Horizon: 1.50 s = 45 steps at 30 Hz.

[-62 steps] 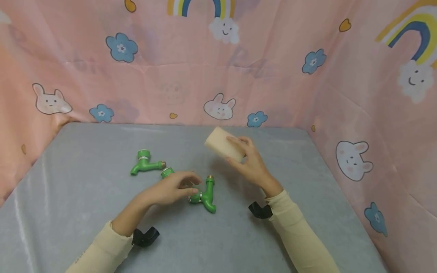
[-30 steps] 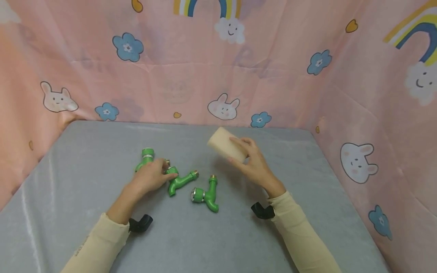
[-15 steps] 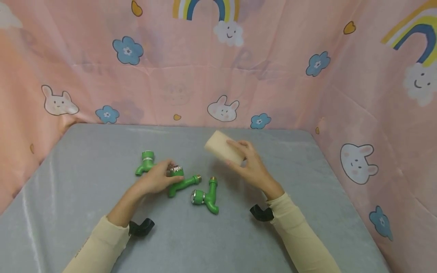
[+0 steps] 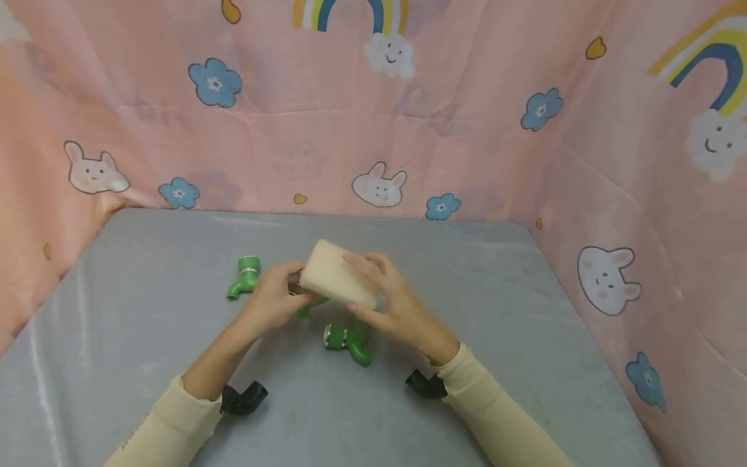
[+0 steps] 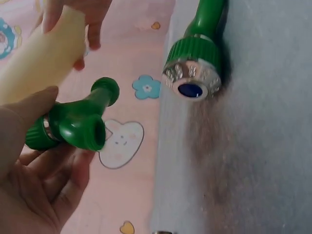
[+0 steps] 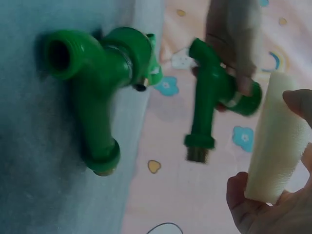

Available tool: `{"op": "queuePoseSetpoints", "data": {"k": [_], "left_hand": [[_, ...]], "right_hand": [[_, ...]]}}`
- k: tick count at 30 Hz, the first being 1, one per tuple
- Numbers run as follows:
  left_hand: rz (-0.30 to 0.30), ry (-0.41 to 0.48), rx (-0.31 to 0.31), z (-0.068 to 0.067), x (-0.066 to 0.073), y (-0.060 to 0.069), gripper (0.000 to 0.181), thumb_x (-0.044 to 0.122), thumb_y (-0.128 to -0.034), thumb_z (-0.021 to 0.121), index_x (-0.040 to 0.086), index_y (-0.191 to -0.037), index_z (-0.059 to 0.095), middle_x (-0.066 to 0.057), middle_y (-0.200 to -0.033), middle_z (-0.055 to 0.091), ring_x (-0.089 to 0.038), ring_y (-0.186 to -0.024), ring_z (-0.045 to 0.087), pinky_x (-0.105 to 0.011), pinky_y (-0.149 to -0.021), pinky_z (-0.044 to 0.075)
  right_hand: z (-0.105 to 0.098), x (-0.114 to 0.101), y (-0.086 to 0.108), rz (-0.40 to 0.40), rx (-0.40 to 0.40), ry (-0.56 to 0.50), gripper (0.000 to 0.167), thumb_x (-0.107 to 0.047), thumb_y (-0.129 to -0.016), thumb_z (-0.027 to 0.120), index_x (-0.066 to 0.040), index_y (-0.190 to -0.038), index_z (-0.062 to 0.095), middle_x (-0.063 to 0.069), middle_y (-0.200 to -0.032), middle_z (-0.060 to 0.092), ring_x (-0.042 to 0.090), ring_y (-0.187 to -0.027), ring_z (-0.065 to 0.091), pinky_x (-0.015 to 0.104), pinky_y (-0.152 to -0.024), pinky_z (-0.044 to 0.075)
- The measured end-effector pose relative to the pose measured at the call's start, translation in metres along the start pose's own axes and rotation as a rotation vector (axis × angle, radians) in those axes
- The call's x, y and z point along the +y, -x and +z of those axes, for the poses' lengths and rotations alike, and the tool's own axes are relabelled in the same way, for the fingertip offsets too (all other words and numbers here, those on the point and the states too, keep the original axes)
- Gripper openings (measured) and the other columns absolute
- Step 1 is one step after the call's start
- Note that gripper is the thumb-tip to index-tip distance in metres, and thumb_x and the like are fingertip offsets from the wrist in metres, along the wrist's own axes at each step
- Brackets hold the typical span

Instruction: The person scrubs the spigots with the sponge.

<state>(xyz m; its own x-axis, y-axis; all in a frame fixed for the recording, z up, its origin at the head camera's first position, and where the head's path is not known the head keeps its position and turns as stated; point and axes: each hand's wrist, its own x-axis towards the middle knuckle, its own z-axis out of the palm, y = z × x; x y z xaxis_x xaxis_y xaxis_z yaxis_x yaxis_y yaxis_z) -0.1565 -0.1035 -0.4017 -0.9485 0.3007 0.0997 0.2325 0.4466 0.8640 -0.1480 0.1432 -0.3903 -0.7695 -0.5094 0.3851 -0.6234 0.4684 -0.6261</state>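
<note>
Mid-frame, the left hand (image 4: 273,301) grips a green tap (image 5: 77,122), the right hand (image 4: 399,308) a cream sponge (image 4: 340,275) just beside it; work seems under way, the centre-left tap (image 4: 248,280) and lower-centre tap (image 4: 353,340) unheld on the worktop (image 4: 146,324).

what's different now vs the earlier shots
The left hand has taken hold of the middle green tap and lifted it; the right hand has brought the cream sponge leftward toward it. The far-left tap and nearest tap lie where they were.
</note>
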Motion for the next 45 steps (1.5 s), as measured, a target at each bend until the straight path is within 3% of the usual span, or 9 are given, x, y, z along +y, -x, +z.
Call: {"op": "queuePoseSetpoints", "data": {"k": [5,8,12,19,25,33,36,41,45], "left_hand": [[0.039,0.016,0.017,-0.003,0.005,0.003,0.036,0.018,-0.0895,0.078,0.004,-0.121,0.068,-0.014,-0.108,0.077,-0.016,-0.081,0.07,-0.03,-0.068,0.057],[0.01,0.059,0.012,-0.008,0.006,0.002,0.029,0.02,-0.0918,0.076,0.005,-0.115,0.067,-0.013,-0.103,0.077,-0.015,-0.077,0.067,-0.027,-0.064,0.053],[-0.035,0.129,-0.01,-0.012,0.007,0.001,0.035,0.019,-0.0942,0.073,0.004,-0.123,0.061,-0.017,-0.102,0.076,-0.014,-0.077,0.067,-0.027,-0.063,0.05],[-0.033,0.168,-0.012,-0.014,0.008,-0.001,0.045,0.014,-0.0934,0.074,0.002,-0.132,0.054,-0.022,-0.099,0.076,-0.015,-0.069,0.063,-0.025,-0.05,0.038],[-0.035,0.135,0.005,-0.014,0.01,0.0,0.042,0.015,-0.0924,0.075,0.006,-0.128,0.056,-0.02,-0.101,0.077,-0.016,-0.075,0.07,-0.026,-0.053,0.044],[-0.047,0.111,0.045,-0.017,0.011,0.002,0.044,0.017,-0.0937,0.074,0.003,-0.131,0.055,-0.022,-0.111,0.075,-0.023,-0.085,0.075,-0.029,-0.069,0.056],[-0.054,0.136,0.037,-0.017,0.011,0.002,0.045,0.018,-0.0945,0.073,0.002,-0.132,0.054,-0.023,-0.112,0.074,-0.021,-0.083,0.074,-0.028,-0.069,0.056],[-0.036,0.195,0.031,-0.016,0.011,0.001,0.043,0.016,-0.0966,0.07,0.0,-0.132,0.053,-0.024,-0.109,0.074,-0.019,-0.085,0.073,-0.026,-0.068,0.058],[-0.028,0.198,0.044,-0.014,0.01,0.0,0.039,0.014,-0.0971,0.069,0.0,-0.131,0.054,-0.024,-0.104,0.074,-0.016,-0.083,0.072,-0.026,-0.067,0.058]], "right_hand": [[0.0,0.0,-0.001,0.039,-0.015,0.018,0.065,-0.015,-0.091,0.075,-0.019,-0.151,0.049,0.023,-0.145,0.041,0.037,-0.119,0.054,0.043,-0.087,0.055],[-0.007,0.005,-0.002,0.095,-0.006,0.042,0.066,-0.014,-0.092,0.075,-0.02,-0.152,0.048,0.024,-0.146,0.039,0.039,-0.117,0.055,0.045,-0.085,0.056],[-0.014,0.011,-0.001,0.155,0.033,0.115,0.065,-0.013,-0.092,0.073,-0.02,-0.151,0.048,0.025,-0.146,0.04,0.039,-0.114,0.057,0.045,-0.081,0.058],[-0.011,0.004,-0.001,0.087,0.062,0.174,0.064,-0.018,-0.089,0.077,-0.019,-0.149,0.052,0.026,-0.143,0.044,0.04,-0.115,0.056,0.047,-0.081,0.058],[-0.009,0.004,0.0,0.11,0.055,0.271,0.066,-0.018,-0.087,0.08,-0.023,-0.147,0.054,0.027,-0.14,0.046,0.041,-0.115,0.056,0.048,-0.08,0.059],[-0.03,0.017,-0.001,0.205,0.14,0.346,0.065,-0.013,-0.085,0.079,-0.02,-0.145,0.056,0.024,-0.143,0.043,0.041,-0.118,0.053,0.051,-0.078,0.059],[-0.031,0.014,-0.001,0.173,0.168,0.321,0.065,-0.012,-0.084,0.08,-0.018,-0.144,0.057,0.025,-0.143,0.043,0.042,-0.12,0.051,0.053,-0.082,0.058],[-0.018,0.007,-0.002,0.041,0.094,0.281,0.065,-0.015,-0.084,0.08,-0.018,-0.144,0.057,0.027,-0.139,0.046,0.043,-0.121,0.052,0.053,-0.089,0.056],[-0.013,0.009,-0.001,0.067,0.101,0.307,0.067,-0.012,-0.083,0.081,-0.021,-0.144,0.057,0.026,-0.139,0.046,0.042,-0.119,0.054,0.051,-0.085,0.059]]}}
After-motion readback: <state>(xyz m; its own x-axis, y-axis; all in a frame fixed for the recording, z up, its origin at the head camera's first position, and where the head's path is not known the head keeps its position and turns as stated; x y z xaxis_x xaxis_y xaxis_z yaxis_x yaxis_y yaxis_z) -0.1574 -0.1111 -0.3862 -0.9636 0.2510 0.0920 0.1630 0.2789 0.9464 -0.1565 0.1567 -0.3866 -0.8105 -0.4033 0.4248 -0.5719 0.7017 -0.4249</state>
